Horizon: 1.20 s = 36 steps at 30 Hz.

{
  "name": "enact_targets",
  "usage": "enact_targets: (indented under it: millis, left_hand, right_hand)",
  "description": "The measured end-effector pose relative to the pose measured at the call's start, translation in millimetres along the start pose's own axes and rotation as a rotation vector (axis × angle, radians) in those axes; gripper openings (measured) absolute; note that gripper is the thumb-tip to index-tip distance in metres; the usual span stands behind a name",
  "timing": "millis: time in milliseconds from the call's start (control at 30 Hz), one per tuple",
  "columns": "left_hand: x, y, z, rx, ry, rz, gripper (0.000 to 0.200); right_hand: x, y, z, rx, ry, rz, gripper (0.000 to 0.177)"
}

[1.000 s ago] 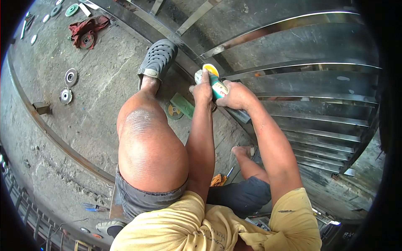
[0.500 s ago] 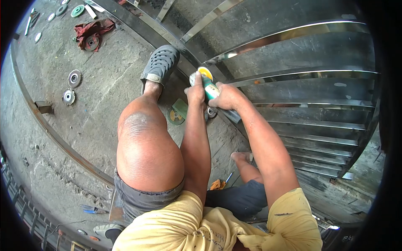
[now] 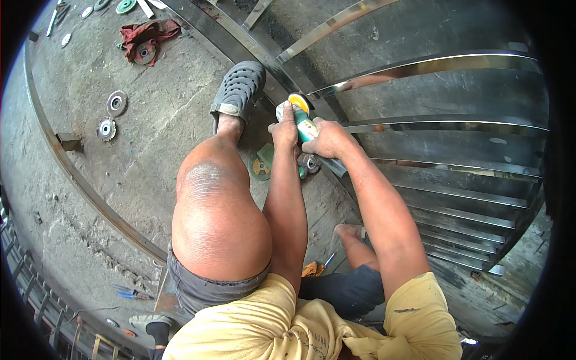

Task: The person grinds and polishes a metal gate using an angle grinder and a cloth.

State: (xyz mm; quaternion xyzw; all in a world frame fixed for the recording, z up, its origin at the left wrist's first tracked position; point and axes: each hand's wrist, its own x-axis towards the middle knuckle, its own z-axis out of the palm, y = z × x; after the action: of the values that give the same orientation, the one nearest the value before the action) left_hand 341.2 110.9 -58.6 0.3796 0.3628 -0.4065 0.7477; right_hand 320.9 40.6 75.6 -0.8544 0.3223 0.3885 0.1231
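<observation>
Both of my hands grip a green angle grinder (image 3: 307, 128) with a yellow disc (image 3: 299, 102) at its head. My left hand (image 3: 284, 129) is wrapped round the front end, close behind the disc. Farther back along the body, my right hand (image 3: 331, 139) closes over the grinder. The disc overlaps the edge of a shiny metal frame (image 3: 336, 114) with several flat bars. Beneath my left forearm, a yellow-green cutting disc (image 3: 261, 168) and a grey disc (image 3: 310, 163) lie on the floor.
My clog-shod foot (image 3: 241, 87) rests beside the frame. Two grinding discs (image 3: 117, 103) lie to the left on concrete, with a red cloth (image 3: 153, 36) farther off. A long metal bar (image 3: 90, 195) curves along the left. Blue-handled pliers (image 3: 131, 293) lie lower left. Another person's shoe (image 3: 150, 322) shows below.
The view has shifted slightly, so floor and frame appear moved to the right. My hands keep their hold on the grinder, its disc still at the frame. Another person's dark sock now shows lower left.
</observation>
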Motion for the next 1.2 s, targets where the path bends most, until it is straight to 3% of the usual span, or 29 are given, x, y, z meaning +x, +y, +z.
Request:
enact_targets:
  millis: [200,233,333,367,700,733,833,933,1000,1167,1200]
  left_hand:
    - [-12.5,-35.4,7.9,0.059,0.052,-0.036,0.101]
    - [-15.8,-45.7,12.7,0.056,0.137,-0.002,0.078]
    - [-40.8,-62.6,10.5,0.029,0.016,-0.061,0.073]
    - [-27.9,-85.9,11.3,0.012,0.100,-0.094,0.071]
    - [-54.4,-163.6,13.2,-0.012,-0.023,-0.340,0.068]
    - [-55.1,-168.9,16.4,-0.006,0.033,-0.322,0.066]
    - [-51.7,-163.0,13.1,-0.004,-0.072,-0.230,0.069]
    - [-62.4,-108.4,24.8,0.097,0.096,-0.128,0.077]
    - [-65.1,-84.3,23.7,0.111,0.063,-0.067,0.080]
    - [-54.0,-102.4,23.0,0.061,0.060,-0.139,0.072]
    - [-37.9,-131.0,17.3,0.027,0.034,-0.145,0.071]
  right_hand:
    - [-16.1,34.3,15.8,-0.007,0.035,0.020,0.080]
    - [-20.3,39.8,18.3,-0.006,0.009,0.036,0.079]
    - [-31.0,58.0,28.9,-0.005,-0.023,0.063,0.071]
    - [-35.1,65.2,32.3,0.002,-0.034,0.077,0.071]
    - [-72.8,118.6,47.5,0.003,-0.112,0.210,0.068]
    - [-74.8,120.5,47.8,0.001,-0.111,0.215,0.069]
    - [-78.7,114.7,45.7,0.046,-0.096,0.210,0.068]
    - [-71.3,94.8,40.7,0.076,0.000,0.166,0.067]
    - [-66.7,79.5,29.6,0.084,0.012,0.118,0.065]
    - [-63.7,85.0,28.4,0.057,-0.018,0.123,0.066]
    - [-64.2,93.7,34.1,0.044,-0.034,0.129,0.066]
